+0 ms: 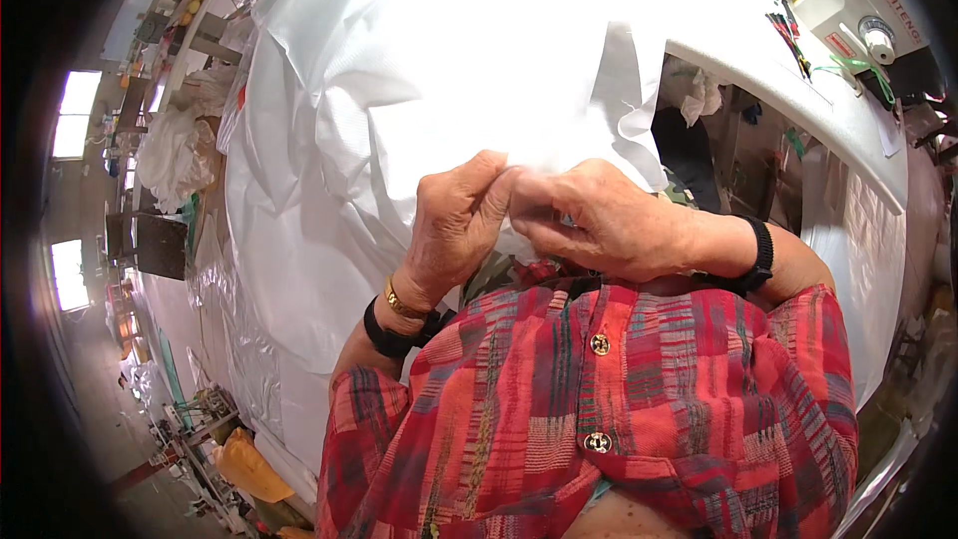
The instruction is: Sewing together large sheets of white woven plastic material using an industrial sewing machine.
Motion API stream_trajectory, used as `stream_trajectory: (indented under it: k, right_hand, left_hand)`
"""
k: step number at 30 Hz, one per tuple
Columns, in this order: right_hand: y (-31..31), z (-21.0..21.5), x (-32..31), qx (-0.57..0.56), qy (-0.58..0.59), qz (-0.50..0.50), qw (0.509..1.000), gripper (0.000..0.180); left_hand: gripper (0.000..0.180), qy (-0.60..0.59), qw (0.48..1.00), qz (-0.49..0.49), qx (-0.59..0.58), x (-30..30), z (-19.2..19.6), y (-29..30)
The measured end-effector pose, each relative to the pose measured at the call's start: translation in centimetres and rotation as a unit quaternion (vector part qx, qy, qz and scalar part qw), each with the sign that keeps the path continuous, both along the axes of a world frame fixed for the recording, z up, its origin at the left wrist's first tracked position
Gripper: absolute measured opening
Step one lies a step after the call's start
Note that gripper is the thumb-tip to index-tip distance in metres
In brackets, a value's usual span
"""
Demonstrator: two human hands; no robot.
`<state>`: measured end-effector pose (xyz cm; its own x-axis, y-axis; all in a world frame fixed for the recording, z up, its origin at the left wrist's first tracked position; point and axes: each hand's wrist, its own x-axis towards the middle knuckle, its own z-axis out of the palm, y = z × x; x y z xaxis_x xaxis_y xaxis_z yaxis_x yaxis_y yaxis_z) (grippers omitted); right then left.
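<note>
A large white sheet (349, 170) of thin, creased material spreads over the table and hangs down at the left and toward my lap. Both my hands meet at its near edge, in front of my chest. My left hand (454, 225) pinches that edge between thumb and forefinger. Close against it, my right hand (609, 225) is closed with its fingers curled at the same edge; the fingertips are slightly blurred. Whatever small part of the sheet lies between the fingers is hidden. To the right of my hands, a loose flap (629, 90) of the sheet stands up and curls.
A sewing machine (853, 15) stands at the far right on a white tabletop (798, 110) with a curved cutout. Thin tools (788, 45) and a green cord (863, 75) lie beside it. Crumpled white material (180, 150) sits at the left, and an orange-yellow bundle (249, 464) lower left.
</note>
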<state>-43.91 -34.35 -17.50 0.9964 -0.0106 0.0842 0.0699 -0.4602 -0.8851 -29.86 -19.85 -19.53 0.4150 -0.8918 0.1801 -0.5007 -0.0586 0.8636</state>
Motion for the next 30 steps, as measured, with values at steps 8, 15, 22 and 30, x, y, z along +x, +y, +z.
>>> stream_trajectory:
  k: [8,15,22,30]
  right_hand:
    - [0.5,-0.5,0.2,-0.073,-0.038,0.000,0.997,0.014]
    - [-0.1,-1.3,-0.3,-0.137,-0.053,0.066,0.987,0.014]
    - [-5.1,-6.1,-4.5,-0.412,-0.026,-0.255,0.874,0.038]
    - [-5.7,-6.7,-7.7,-0.340,0.101,-0.180,0.918,0.011]
  left_hand:
    - [0.013,0.109,0.992,-0.060,0.034,0.2,-0.2,-0.1]
    - [0.025,0.234,0.968,-0.051,0.079,1.0,-0.9,-1.1]
    - [0.027,0.130,0.990,-0.036,0.043,1.4,-1.2,-1.0]
    - [0.016,0.139,0.990,0.023,0.024,2.7,0.7,-0.6]
